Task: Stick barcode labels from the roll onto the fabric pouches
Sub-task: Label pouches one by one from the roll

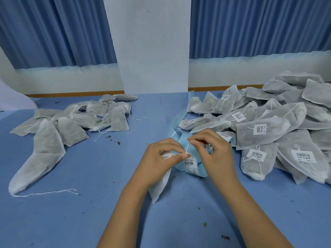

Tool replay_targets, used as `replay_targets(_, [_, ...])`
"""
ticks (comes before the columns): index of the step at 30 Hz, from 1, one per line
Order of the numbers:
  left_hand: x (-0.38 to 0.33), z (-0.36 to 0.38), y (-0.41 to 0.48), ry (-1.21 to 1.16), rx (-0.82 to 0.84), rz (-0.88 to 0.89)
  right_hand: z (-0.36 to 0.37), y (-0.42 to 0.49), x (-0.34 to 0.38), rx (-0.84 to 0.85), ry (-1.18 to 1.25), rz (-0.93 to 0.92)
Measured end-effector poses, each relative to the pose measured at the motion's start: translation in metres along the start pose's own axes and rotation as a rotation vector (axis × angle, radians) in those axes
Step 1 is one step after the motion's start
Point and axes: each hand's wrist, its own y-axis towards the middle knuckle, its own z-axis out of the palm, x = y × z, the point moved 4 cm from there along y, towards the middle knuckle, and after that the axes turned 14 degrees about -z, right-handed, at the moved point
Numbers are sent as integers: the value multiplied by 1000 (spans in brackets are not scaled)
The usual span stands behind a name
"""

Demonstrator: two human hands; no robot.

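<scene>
holding a pouch (159, 188) in the left hand (161, 156), fingers curled round its top end. the rest of the pouch lies out below the wrist on the bench (80, 221). right hand (213, 151) pinches the top end of a thin white strip (187, 146) between thumb and forefinger, and the left thumb tip is on its lower end. can't tell if the strip is a label seen edge-on or the pouch string. label roll (189, 163) sits on the bench right under both hands, blue backing, barcode labels face up. loose backing tape (176, 122) trails away behind it. unlabelled pile (75, 129) is well off to the left, labelled pile (286, 140) on the right, near the roll. dark crumbs (118, 143) on the bench, blue curtains (53, 33) behind.
</scene>
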Motion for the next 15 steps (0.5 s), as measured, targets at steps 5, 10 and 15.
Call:
replay_targets(5, [-4,0,-3,14,-151,1,5,-7,-14,-25,146,336])
replay_targets(10, [-5,-6,-4,-67,-290,31,16,-12,-11,128,64,314])
replay_targets(15, [-5,-4,-3,-126,-249,-1,21,-13,-7,198,71,288])
